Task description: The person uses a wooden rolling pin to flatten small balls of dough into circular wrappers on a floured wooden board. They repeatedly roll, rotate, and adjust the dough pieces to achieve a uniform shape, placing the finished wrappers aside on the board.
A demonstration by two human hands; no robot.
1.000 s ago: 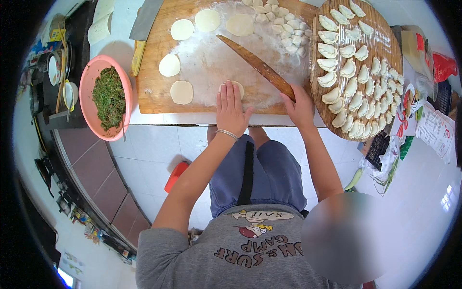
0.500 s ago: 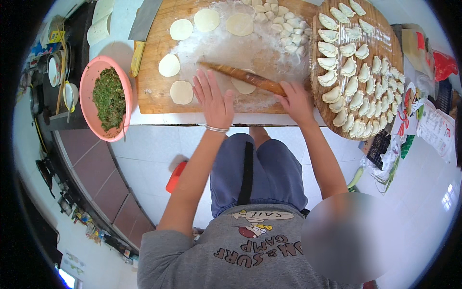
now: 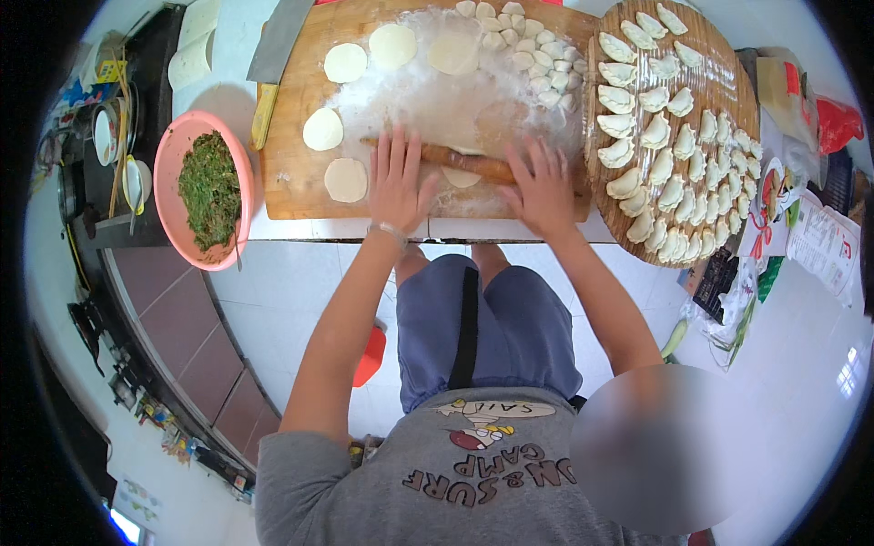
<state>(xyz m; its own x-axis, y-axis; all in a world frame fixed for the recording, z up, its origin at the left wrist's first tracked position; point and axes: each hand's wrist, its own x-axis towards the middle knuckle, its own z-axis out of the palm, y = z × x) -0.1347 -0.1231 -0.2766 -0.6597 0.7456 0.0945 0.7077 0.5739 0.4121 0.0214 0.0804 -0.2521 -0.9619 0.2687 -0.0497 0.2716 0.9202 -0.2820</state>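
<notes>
Floured wooden cutting board [image 3: 300, 182] on a white desk [image 3: 228, 64] over pale tiled floor, left hand [image 3: 398, 182] and right hand [image 3: 543, 189] flat, fingers spread, pressing a wooden rolling pin [image 3: 469, 164] over a dough round [image 3: 462, 177] (partly hidden), pink bowl of chopped greens [image 3: 208, 187] left, round tray of dumplings [image 3: 719, 82] right, probably a cleaver [image 3: 278, 41] behind.

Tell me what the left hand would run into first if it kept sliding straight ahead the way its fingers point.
The left hand points up the floured wooden board, fingers over the rolling pin. Straight ahead lies only bare flour, then probably the rolled dough round near the far edge, though the fisheye bends lines.
</notes>
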